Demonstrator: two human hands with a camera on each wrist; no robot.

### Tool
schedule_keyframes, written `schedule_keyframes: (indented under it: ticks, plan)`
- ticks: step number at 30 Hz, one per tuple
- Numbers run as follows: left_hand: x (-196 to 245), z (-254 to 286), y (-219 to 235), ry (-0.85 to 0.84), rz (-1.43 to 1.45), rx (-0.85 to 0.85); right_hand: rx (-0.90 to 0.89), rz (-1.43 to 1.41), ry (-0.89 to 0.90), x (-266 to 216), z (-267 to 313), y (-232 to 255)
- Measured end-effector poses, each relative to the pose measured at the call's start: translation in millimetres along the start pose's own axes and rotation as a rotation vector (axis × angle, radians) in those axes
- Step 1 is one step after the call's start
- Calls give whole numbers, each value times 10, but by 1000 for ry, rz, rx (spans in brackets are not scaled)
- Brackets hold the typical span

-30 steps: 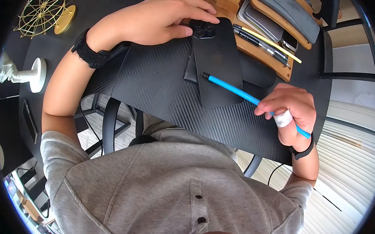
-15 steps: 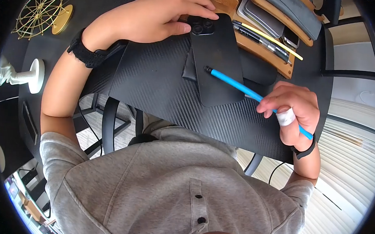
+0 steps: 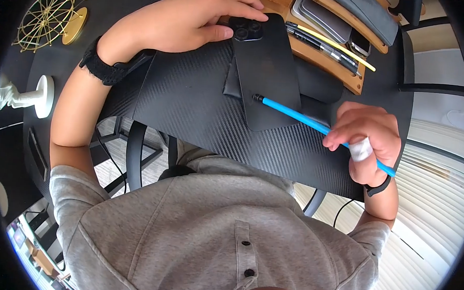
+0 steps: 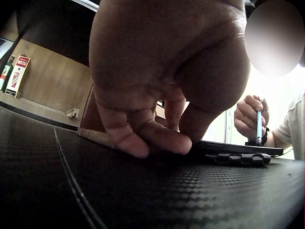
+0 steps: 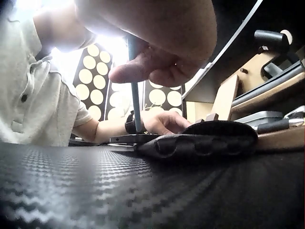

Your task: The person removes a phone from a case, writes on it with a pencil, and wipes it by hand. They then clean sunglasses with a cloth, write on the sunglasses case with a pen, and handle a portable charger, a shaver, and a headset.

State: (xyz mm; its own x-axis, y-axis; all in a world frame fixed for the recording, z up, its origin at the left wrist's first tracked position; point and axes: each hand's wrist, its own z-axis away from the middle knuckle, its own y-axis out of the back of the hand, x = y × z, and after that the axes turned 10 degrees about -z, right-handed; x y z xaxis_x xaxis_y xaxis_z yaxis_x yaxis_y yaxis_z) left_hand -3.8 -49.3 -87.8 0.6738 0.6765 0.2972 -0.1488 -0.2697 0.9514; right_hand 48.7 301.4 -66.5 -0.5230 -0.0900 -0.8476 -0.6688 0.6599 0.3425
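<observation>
A black phone (image 3: 269,78) lies camera side up, its lens block (image 3: 246,30) at the far end, on top of a dark padded piece (image 5: 205,143). My left hand (image 3: 183,21) rests by that end, with its thumb beside the lenses and its forefinger along the top edge, the fingers relaxed. In the left wrist view its fingertips (image 4: 176,143) reach down by the desk. My right hand (image 3: 366,141), with white tape round one digit, grips a blue pencil (image 3: 296,116). The pencil's black end (image 3: 257,98) points at the phone's back and overlaps it in the head view.
A wooden organizer (image 3: 325,63) at the back right holds several pens, a yellow pencil (image 3: 347,51) and grey flat items. A gold wheel ornament (image 3: 50,14) and a white figurine (image 3: 43,97) stand at the left. The black desk's (image 3: 192,111) front edge is near my body.
My right hand has shifted slightly right with the blue pencil, whose black end has moved nearer my body in the last half second. My left hand stays by the lens block.
</observation>
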Motion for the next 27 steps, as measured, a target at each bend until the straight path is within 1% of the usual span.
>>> schedule_keyframes:
  ticks: [2,3,5,8,11,14,17,20,23,27]
  plan:
    - [-37,2,-38,-59,-19,46,60,12,-37,-13,-19,-47]
    - [-52,1,-51,-88,-29,70,58,28,-29,-3,-27,-65]
    - [-36,-1,-43,-85,-15,63,56,59,-11,29,-41,-85]
    - [-20,-4,-32,-82,-10,53,58,35,19,37,-21,-50]
    - [-16,-2,-19,-74,-12,42,98,-57,20,-14,32,41]
    - [-25,-8,-40,-83,-14,54,127,-43,12,-30,27,8]
    - [-12,-15,-35,-80,-8,57,117,-54,12,-28,34,18]
    - [-10,-13,-40,-84,-10,64,139,-58,67,-2,38,8]
    - [-24,-10,-50,-96,-16,73,181,21,21,-8,39,-14]
    - [25,-7,-4,-54,-5,34,149,44,7,22,43,-5]
